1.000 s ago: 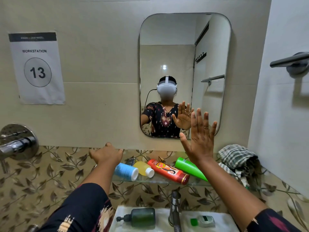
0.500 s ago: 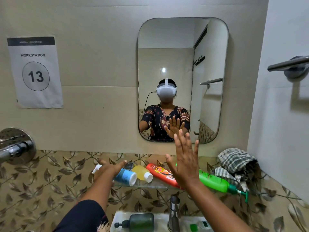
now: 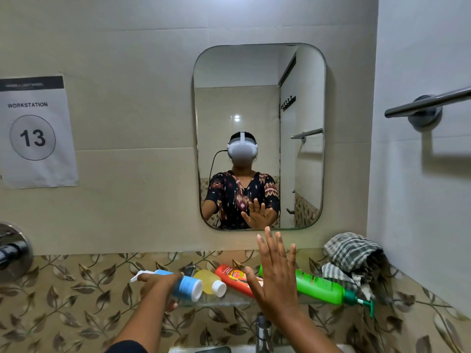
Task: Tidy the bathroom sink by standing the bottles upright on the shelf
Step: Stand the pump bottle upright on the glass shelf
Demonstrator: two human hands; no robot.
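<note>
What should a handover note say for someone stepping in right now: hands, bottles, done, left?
Left hand: wrapped around the blue spray bottle, which lies on its side on the glass shelf.
Right hand: open, fingers spread, holding nothing, raised in front of the shelf.
Yellow bottle, red bottle and green pump bottle all lie on their sides on the shelf; the green one's pump overhangs the right end.
Done: nothing upright yet.
Left: stand all four upright.
</note>
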